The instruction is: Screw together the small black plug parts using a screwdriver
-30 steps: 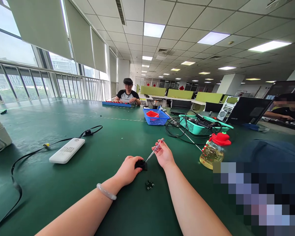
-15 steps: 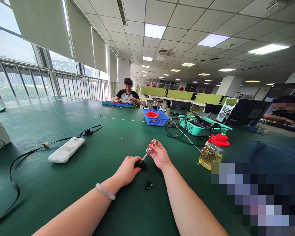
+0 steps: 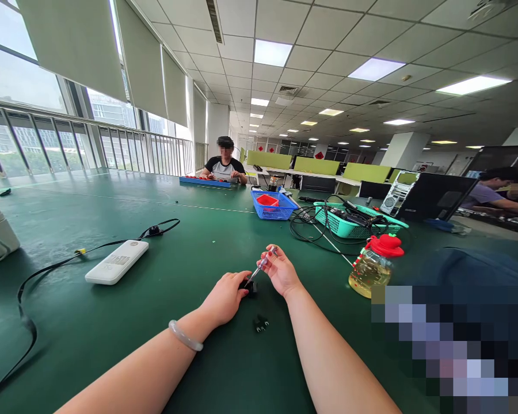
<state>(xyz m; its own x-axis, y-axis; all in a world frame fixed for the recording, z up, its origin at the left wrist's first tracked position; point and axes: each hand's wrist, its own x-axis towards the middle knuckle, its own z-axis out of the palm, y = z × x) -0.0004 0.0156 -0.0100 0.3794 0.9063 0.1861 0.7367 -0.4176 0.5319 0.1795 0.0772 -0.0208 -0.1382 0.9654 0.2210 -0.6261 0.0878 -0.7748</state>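
Observation:
My left hand (image 3: 228,296) is closed around the left side of a small black block-like part (image 3: 252,288) on the green table (image 3: 207,241). Between the fingers of my right hand (image 3: 281,271) is a slim screwdriver (image 3: 264,262), slanting down to the left. Its tip meets the top of the black part; the exact contact point is too small to make out. Just nearer to me lie several small black pieces with metal prongs (image 3: 261,325), touched by neither hand.
On the left lie a white power bank (image 3: 117,263) and a black cable (image 3: 47,269). A red-lidded bottle (image 3: 371,273) stands to the right. Farther back are a blue basket (image 3: 273,213) and a green basket (image 3: 349,229) of cables. A person (image 3: 225,164) sits across the table.
The fingers of my left hand have shifted slightly on the black part, and more of its right side shows. My right hand and the screwdriver stay nearly in place.

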